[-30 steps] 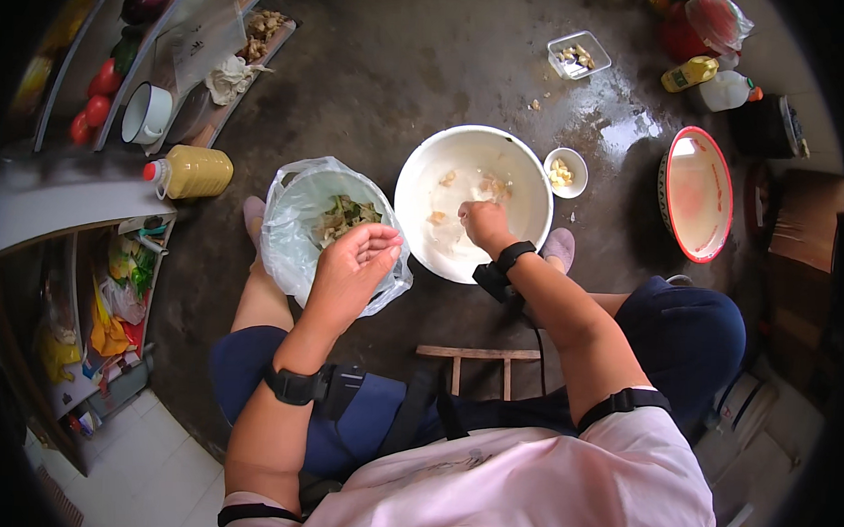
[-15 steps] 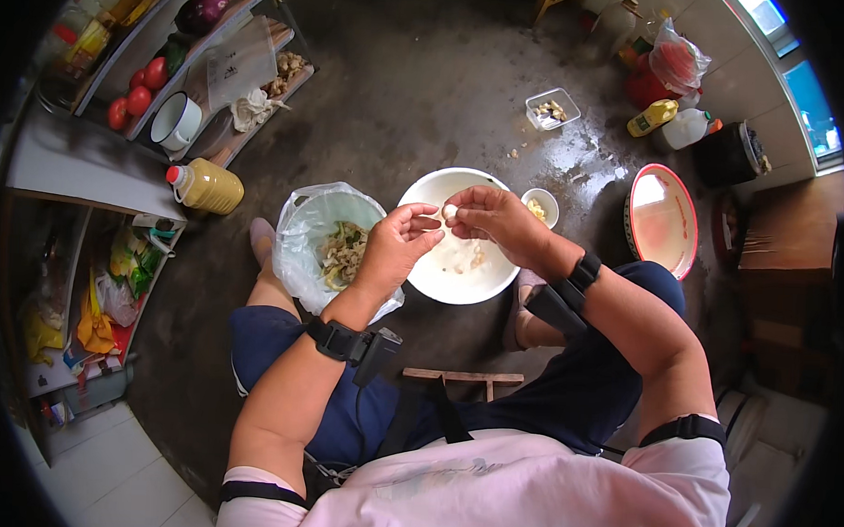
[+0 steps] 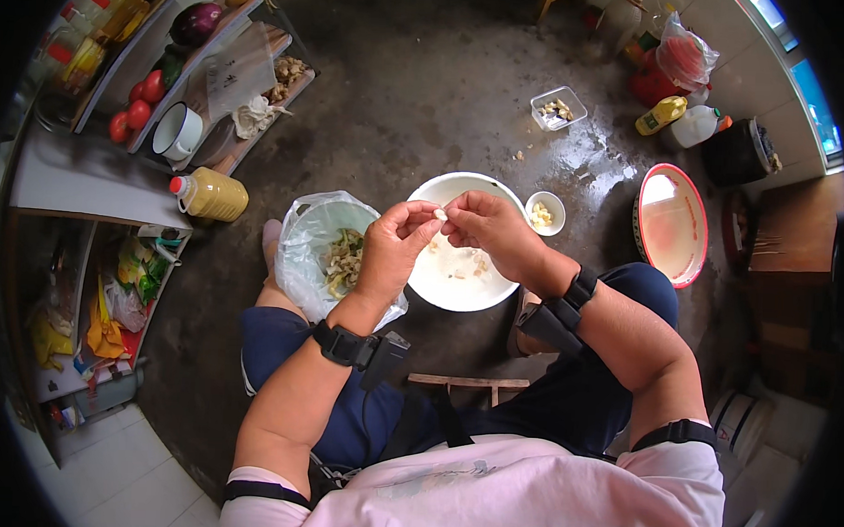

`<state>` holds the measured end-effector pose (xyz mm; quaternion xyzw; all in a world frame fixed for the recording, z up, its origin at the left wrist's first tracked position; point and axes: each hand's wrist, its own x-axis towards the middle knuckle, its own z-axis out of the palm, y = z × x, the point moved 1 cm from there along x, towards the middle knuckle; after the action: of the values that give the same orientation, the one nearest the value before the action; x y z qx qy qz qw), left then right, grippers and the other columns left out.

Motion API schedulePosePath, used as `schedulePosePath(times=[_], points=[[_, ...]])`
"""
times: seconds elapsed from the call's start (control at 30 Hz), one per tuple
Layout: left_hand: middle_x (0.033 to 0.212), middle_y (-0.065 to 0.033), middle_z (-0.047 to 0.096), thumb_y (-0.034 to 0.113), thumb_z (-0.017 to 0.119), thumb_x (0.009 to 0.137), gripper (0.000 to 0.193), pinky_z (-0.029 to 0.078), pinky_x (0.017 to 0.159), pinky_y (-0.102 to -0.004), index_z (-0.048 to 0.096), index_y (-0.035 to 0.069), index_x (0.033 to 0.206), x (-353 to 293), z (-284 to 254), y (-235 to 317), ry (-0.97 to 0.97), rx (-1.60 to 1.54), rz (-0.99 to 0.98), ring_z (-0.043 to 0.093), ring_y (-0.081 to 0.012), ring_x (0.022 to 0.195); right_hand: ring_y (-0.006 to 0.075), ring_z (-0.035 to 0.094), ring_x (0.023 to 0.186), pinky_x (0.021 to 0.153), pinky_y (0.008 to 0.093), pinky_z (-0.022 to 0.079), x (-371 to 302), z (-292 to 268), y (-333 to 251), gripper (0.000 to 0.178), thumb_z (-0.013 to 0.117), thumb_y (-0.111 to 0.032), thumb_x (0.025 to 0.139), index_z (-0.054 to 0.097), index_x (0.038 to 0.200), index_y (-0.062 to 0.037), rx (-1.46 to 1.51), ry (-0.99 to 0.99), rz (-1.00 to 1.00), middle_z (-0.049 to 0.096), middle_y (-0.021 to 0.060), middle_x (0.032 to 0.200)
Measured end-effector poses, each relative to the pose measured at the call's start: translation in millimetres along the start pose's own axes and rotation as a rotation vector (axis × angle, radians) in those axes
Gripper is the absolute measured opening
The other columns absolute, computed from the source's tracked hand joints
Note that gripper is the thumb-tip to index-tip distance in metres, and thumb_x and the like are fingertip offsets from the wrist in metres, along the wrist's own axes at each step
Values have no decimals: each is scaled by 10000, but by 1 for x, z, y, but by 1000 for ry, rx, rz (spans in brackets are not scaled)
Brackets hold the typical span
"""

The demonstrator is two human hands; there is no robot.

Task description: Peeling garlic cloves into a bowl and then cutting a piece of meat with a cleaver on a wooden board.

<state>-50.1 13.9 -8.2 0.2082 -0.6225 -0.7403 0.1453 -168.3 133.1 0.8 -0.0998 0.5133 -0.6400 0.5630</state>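
A small pale garlic clove (image 3: 439, 215) is pinched between the fingertips of both hands, above a white basin (image 3: 476, 301). My left hand (image 3: 395, 249) is closed on it from the left, thumb against the index finger. From the other side my right hand (image 3: 497, 231) meets it with bent fingertips. Bits of peel lie in the wet bottom of the basin. Close to the basin's right rim, a small white bowl (image 3: 558, 222) holds pale cloves. On the left, a bin lined with a clear plastic bag (image 3: 301, 264) contains peelings and scraps.
A clear plastic box (image 3: 581, 106) of unpeeled cloves rests on the wet floor beyond. To the right stands a red-rimmed enamel basin (image 3: 640, 225). Oil bottles and jugs (image 3: 664, 114) line the right wall. Shelves with vegetables, a white enamel mug (image 3: 177, 131) and an oil jug (image 3: 215, 196) fill the left.
My hands have come together: the left fingers, apart before, now pinch the garlic clove that the right fingers held. The whole view has shifted slightly.
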Motion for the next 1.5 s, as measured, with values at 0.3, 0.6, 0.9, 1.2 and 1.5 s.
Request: schedulePosePath(times=[0.3, 0.6, 0.9, 1.2, 1.5], points=[[947, -73, 640, 41, 604, 853, 212, 497, 799, -244, 584, -18, 1056, 5, 6, 3, 54, 50, -6, 625, -130, 864, 89, 573, 809, 716, 229, 475, 2, 1, -7, 132, 565, -101, 893, 575, 920, 28, -585, 103, -324, 618, 38, 835], [904, -53, 639, -29, 631, 802, 238, 512, 744, -222, 626, -4, 1039, 5, 4, 4, 57, 320, 78, 619, -107, 821, 87, 589, 763, 694, 227, 489, -2, 0, -12, 165, 609, -123, 870, 612, 935, 28, -604, 92, -202, 638, 48, 835], [871, -66, 652, -39, 654, 762, 250, 494, 648, -221, 663, 26, 1003, 3, 7, 13, 65, 585, 284, 611, -114, 721, 88, 593, 747, 682, 229, 490, -4, 1, -15, 168, 602, -132, 874, 620, 917, 29, -598, 93, -151, 646, 50, 791], [846, -90, 647, -37, 661, 746, 244, 489, 610, -246, 660, 18, 984, 0, 11, 14, 65, 734, 417, 607, -160, 680, 111, 631, 756, 668, 231, 503, -4, 3, -15, 146, 587, -95, 874, 614, 904, 45, -580, 91, -142, 660, 82, 823], [839, -94, 644, -26, 660, 755, 227, 491, 607, -246, 659, 13, 979, -1, 11, 15, 84, 725, 414, 610, -165, 680, 133, 645, 691, 600, 235, 510, 0, 3, -15, 144, 578, -57, 837, 636, 864, 71, -555, 87, -199, 666, 114, 743]])
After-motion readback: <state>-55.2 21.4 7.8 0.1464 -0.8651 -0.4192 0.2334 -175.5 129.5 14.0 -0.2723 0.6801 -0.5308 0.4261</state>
